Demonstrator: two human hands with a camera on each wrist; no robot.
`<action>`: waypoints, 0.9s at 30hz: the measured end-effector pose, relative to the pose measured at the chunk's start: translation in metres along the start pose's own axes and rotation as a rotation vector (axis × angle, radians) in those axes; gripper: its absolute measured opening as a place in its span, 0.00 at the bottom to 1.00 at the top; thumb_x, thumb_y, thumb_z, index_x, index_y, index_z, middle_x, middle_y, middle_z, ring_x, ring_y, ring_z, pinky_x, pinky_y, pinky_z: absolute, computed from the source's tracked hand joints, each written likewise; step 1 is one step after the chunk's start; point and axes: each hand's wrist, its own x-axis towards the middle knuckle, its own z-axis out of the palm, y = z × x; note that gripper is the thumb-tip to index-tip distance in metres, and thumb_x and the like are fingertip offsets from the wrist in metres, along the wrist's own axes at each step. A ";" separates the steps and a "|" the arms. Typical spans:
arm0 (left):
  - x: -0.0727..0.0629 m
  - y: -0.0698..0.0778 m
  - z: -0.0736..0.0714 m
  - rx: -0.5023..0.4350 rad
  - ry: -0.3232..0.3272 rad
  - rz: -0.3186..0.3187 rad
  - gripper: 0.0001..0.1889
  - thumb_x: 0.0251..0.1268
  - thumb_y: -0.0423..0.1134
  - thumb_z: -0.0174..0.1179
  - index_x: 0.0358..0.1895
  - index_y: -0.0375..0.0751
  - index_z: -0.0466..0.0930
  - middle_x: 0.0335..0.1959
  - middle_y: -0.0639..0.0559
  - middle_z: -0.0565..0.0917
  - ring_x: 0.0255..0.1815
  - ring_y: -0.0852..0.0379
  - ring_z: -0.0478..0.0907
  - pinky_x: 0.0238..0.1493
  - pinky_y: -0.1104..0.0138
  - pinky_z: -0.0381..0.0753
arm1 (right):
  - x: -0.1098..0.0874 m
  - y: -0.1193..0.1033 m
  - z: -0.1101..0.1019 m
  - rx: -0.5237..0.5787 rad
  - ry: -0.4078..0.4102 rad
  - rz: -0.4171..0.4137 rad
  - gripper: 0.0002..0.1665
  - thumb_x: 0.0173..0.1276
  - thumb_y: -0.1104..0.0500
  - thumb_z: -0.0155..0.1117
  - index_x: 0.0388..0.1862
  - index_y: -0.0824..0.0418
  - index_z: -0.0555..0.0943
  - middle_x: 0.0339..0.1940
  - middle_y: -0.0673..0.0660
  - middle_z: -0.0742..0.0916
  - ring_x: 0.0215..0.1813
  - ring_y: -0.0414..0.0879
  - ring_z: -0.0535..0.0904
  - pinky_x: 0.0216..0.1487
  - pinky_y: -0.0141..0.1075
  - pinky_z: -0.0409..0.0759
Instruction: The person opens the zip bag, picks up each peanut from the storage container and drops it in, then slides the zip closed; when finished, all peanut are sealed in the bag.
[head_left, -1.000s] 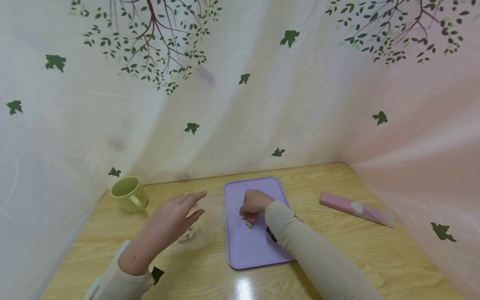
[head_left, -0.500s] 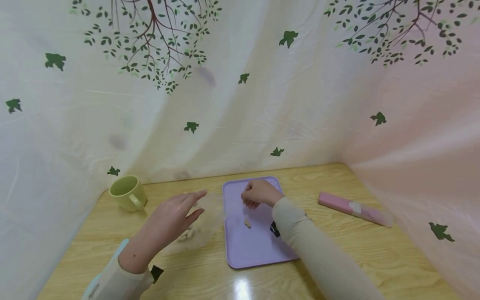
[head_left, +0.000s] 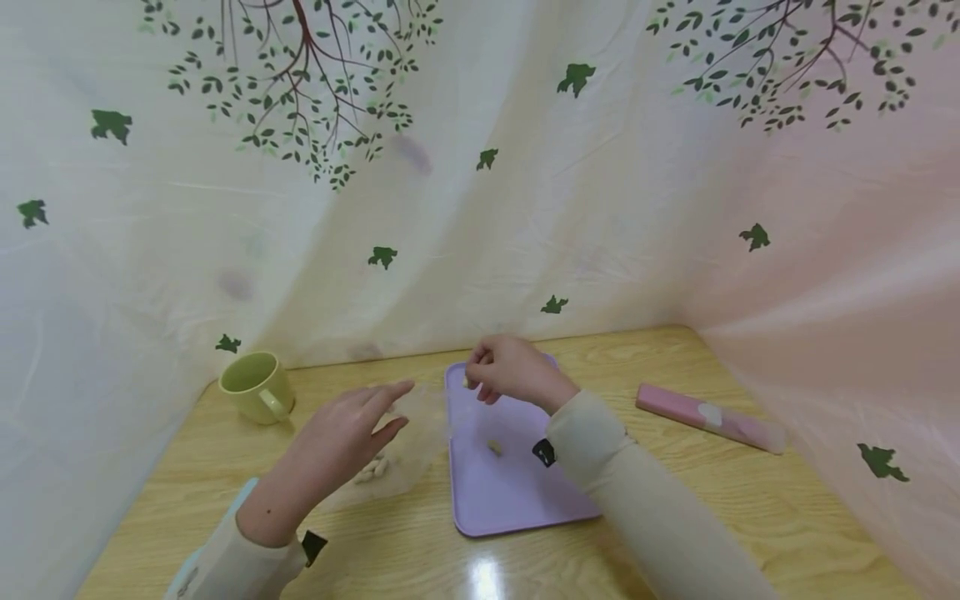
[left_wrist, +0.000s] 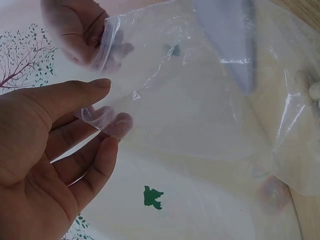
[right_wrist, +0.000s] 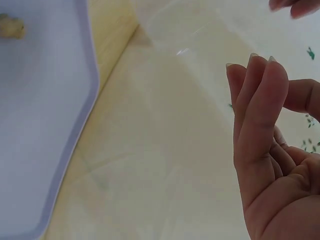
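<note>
My left hand (head_left: 337, 442) pinches the rim of a clear zip bag (left_wrist: 175, 110) between thumb and fingers. Several peanuts (head_left: 372, 469) lie in the bag's lower part. My right hand (head_left: 517, 371) is above the far left part of a purple tray (head_left: 517, 500), with fingers and thumb brought together. A small pale peanut (head_left: 466, 383) just shows at those fingertips; in the right wrist view the fingers (right_wrist: 260, 110) hide it. One other peanut (head_left: 495, 448) lies on the tray. Through the left wrist view, the right hand (left_wrist: 75, 30) appears beyond the bag's mouth.
A green mug (head_left: 258, 387) stands at the table's back left. To the right of the tray lies a long pink case (head_left: 708, 417). Something light blue (head_left: 213, 533) sticks out beneath my left forearm. A printed curtain (head_left: 450, 208) hangs behind the table.
My right hand has lifted a peanut off the tray and moved up and back, then left toward the bag. One peanut stays on the tray. My left hand has held still.
</note>
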 end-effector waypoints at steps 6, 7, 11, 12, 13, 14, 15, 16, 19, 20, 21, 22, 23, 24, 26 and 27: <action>0.000 0.000 0.000 0.006 0.020 0.011 0.31 0.56 0.35 0.82 0.64 0.39 0.83 0.43 0.48 0.94 0.33 0.53 0.90 0.32 0.62 0.89 | -0.009 -0.014 0.011 -0.053 -0.016 -0.042 0.08 0.75 0.61 0.63 0.47 0.62 0.84 0.37 0.55 0.92 0.33 0.49 0.90 0.38 0.41 0.93; 0.000 0.000 0.000 0.008 0.023 0.012 0.31 0.56 0.35 0.82 0.64 0.39 0.83 0.42 0.48 0.94 0.33 0.53 0.90 0.32 0.62 0.89 | -0.010 -0.016 0.013 -0.069 -0.012 -0.044 0.07 0.75 0.61 0.63 0.47 0.62 0.84 0.36 0.54 0.92 0.33 0.48 0.90 0.37 0.40 0.92; -0.002 -0.001 0.000 0.004 0.031 0.017 0.31 0.56 0.35 0.82 0.64 0.39 0.82 0.42 0.48 0.94 0.33 0.54 0.89 0.32 0.62 0.89 | -0.012 -0.017 0.020 -0.101 -0.006 -0.043 0.06 0.75 0.62 0.63 0.45 0.62 0.84 0.35 0.53 0.92 0.31 0.48 0.89 0.33 0.37 0.90; -0.003 -0.001 0.001 0.004 0.033 0.019 0.31 0.56 0.35 0.82 0.64 0.39 0.82 0.41 0.48 0.94 0.32 0.54 0.89 0.32 0.62 0.89 | -0.013 -0.017 0.022 -0.101 -0.008 -0.039 0.05 0.75 0.62 0.64 0.45 0.62 0.84 0.35 0.53 0.92 0.31 0.47 0.89 0.33 0.37 0.90; -0.004 -0.001 0.001 0.003 0.035 0.018 0.31 0.56 0.35 0.82 0.64 0.39 0.82 0.41 0.48 0.93 0.32 0.54 0.89 0.32 0.62 0.89 | -0.013 -0.017 0.023 -0.102 -0.009 -0.033 0.05 0.75 0.62 0.64 0.45 0.61 0.84 0.34 0.53 0.92 0.31 0.48 0.89 0.33 0.37 0.90; -0.004 -0.001 0.001 0.001 0.037 0.019 0.31 0.55 0.35 0.82 0.64 0.39 0.82 0.40 0.48 0.93 0.32 0.54 0.88 0.32 0.62 0.88 | -0.013 -0.017 0.024 -0.099 -0.011 -0.031 0.05 0.75 0.62 0.64 0.45 0.61 0.84 0.34 0.53 0.92 0.31 0.48 0.89 0.33 0.37 0.90; -0.005 -0.002 0.002 0.001 0.039 0.021 0.31 0.55 0.35 0.82 0.64 0.39 0.82 0.40 0.48 0.93 0.31 0.55 0.88 0.31 0.63 0.88 | -0.014 -0.017 0.025 -0.098 -0.015 -0.028 0.05 0.75 0.61 0.65 0.45 0.61 0.84 0.34 0.53 0.92 0.30 0.48 0.89 0.33 0.37 0.90; -0.005 -0.002 0.002 0.001 0.040 0.020 0.31 0.55 0.35 0.82 0.64 0.39 0.82 0.40 0.49 0.93 0.31 0.55 0.88 0.31 0.63 0.88 | -0.014 -0.017 0.025 -0.097 -0.016 -0.025 0.05 0.74 0.61 0.65 0.44 0.61 0.84 0.34 0.53 0.92 0.31 0.49 0.89 0.33 0.37 0.90; -0.004 -0.002 0.001 0.003 0.040 0.018 0.31 0.55 0.35 0.82 0.64 0.40 0.82 0.39 0.49 0.93 0.30 0.56 0.87 0.30 0.63 0.87 | -0.015 -0.017 0.025 -0.093 -0.020 -0.029 0.04 0.74 0.61 0.66 0.44 0.60 0.84 0.34 0.53 0.92 0.32 0.50 0.90 0.33 0.37 0.90; -0.004 -0.002 0.001 0.002 0.040 0.017 0.31 0.55 0.35 0.82 0.64 0.40 0.82 0.39 0.49 0.93 0.29 0.56 0.86 0.30 0.64 0.87 | -0.015 -0.017 0.025 -0.092 -0.021 -0.033 0.04 0.74 0.61 0.66 0.44 0.60 0.84 0.34 0.53 0.92 0.31 0.49 0.90 0.32 0.37 0.90; -0.004 -0.002 0.001 0.003 0.038 0.015 0.31 0.55 0.35 0.82 0.64 0.40 0.82 0.39 0.49 0.93 0.30 0.56 0.87 0.30 0.63 0.87 | -0.016 -0.018 0.025 -0.091 -0.023 -0.035 0.04 0.74 0.61 0.66 0.44 0.60 0.84 0.34 0.53 0.92 0.31 0.49 0.90 0.32 0.37 0.90; -0.003 -0.002 0.001 0.002 0.036 0.014 0.31 0.56 0.35 0.82 0.64 0.40 0.82 0.39 0.49 0.93 0.30 0.56 0.87 0.31 0.63 0.87 | -0.016 -0.018 0.025 -0.091 -0.023 -0.039 0.04 0.74 0.61 0.66 0.44 0.60 0.85 0.34 0.53 0.92 0.31 0.49 0.90 0.33 0.38 0.90; -0.003 -0.002 0.000 0.000 0.034 0.014 0.31 0.56 0.35 0.81 0.65 0.40 0.82 0.40 0.49 0.93 0.30 0.56 0.87 0.31 0.63 0.88 | -0.017 -0.019 0.025 -0.095 -0.025 -0.046 0.04 0.75 0.60 0.65 0.43 0.60 0.85 0.34 0.53 0.92 0.30 0.48 0.89 0.33 0.38 0.91; -0.003 -0.002 0.000 -0.001 0.033 0.014 0.31 0.56 0.35 0.81 0.65 0.39 0.82 0.40 0.48 0.93 0.30 0.56 0.87 0.31 0.63 0.88 | -0.017 -0.019 0.024 -0.101 -0.026 -0.050 0.04 0.75 0.60 0.65 0.43 0.59 0.85 0.34 0.52 0.92 0.30 0.47 0.89 0.33 0.38 0.91; -0.002 -0.003 0.000 -0.002 0.034 0.014 0.31 0.56 0.35 0.81 0.65 0.39 0.82 0.40 0.48 0.93 0.31 0.55 0.88 0.31 0.63 0.88 | -0.018 -0.020 0.022 -0.106 -0.026 -0.058 0.06 0.78 0.58 0.64 0.43 0.59 0.85 0.35 0.52 0.91 0.29 0.45 0.89 0.33 0.39 0.91; -0.002 -0.003 0.000 -0.002 0.036 0.015 0.31 0.56 0.34 0.81 0.65 0.39 0.82 0.40 0.48 0.93 0.31 0.55 0.88 0.31 0.63 0.88 | -0.018 -0.020 0.021 -0.109 -0.024 -0.061 0.08 0.79 0.56 0.63 0.42 0.58 0.85 0.35 0.52 0.91 0.30 0.45 0.89 0.33 0.39 0.91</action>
